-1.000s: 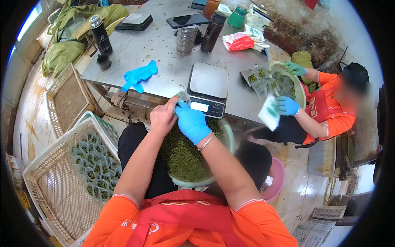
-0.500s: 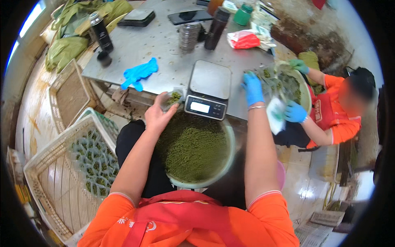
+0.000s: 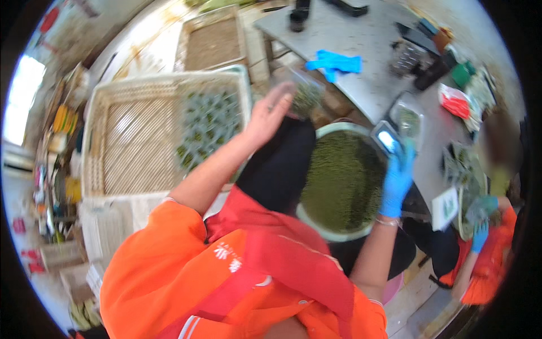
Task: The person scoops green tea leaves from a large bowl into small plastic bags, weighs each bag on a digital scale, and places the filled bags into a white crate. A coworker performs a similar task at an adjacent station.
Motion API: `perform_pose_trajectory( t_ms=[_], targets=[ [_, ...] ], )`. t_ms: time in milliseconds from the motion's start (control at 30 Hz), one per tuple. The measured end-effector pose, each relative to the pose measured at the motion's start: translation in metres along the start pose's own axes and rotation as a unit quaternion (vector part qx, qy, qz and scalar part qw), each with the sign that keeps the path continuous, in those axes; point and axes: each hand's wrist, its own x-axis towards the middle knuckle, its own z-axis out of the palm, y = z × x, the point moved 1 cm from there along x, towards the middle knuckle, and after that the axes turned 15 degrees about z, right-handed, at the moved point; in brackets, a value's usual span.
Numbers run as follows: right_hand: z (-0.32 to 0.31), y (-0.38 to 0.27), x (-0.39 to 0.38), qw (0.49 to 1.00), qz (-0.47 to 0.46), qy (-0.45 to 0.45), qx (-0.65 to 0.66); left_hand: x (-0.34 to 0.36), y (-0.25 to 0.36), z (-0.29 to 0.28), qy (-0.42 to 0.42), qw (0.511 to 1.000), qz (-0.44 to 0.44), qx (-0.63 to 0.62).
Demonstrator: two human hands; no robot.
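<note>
My bare left hand [image 3: 270,116] pinches a clear plastic bag [image 3: 307,97] with small green grains in it, above my knee and beside the crate. My right hand, in a blue glove [image 3: 398,183], is at the near edge of the digital scale [image 3: 387,139], its fingers stretched out, partly blurred. A second clear bag [image 3: 409,122] with green contents lies on the scale's plate, close to those fingertips. Below the table edge, between my legs, stands a round pale tub [image 3: 309,221] with a mass of green grains [image 3: 341,181] inside.
At left a cream plastic crate [image 3: 93,141] holds rows of filled bags [image 3: 208,133]. Behind it is a shallow tray [image 3: 214,45]. The metal table [image 3: 361,34] bears a loose blue glove [image 3: 334,63] and a dark bottle [image 3: 435,70]. A co-worker's gloved hand [image 3: 480,234] is at right.
My view has swung left toward the crate. My left hand has carried its bag leftward from the scale. My right hand has come from the table's right side to the scale, where a bag now lies.
</note>
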Motion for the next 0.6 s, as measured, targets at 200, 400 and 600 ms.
perform_pose_trajectory(
  t_ms=[200, 400, 600],
  targets=[
    [-0.001, 0.003, -0.045, 0.978, 0.119, -0.087, 0.144, -0.116, 0.060, -0.195, 0.019, 0.832, -0.101, 0.546],
    [0.036, 0.040, -0.068, 0.967, 0.099, -0.235, 0.016, -0.196, 0.033, -0.250, -0.063, 0.633, -0.386, 0.668],
    [0.036, 0.057, -0.082, 0.902, 0.116, -0.218, -0.355, -0.216, -0.022, -0.205, -0.288, 0.608, -0.452, 0.586]
  ],
)
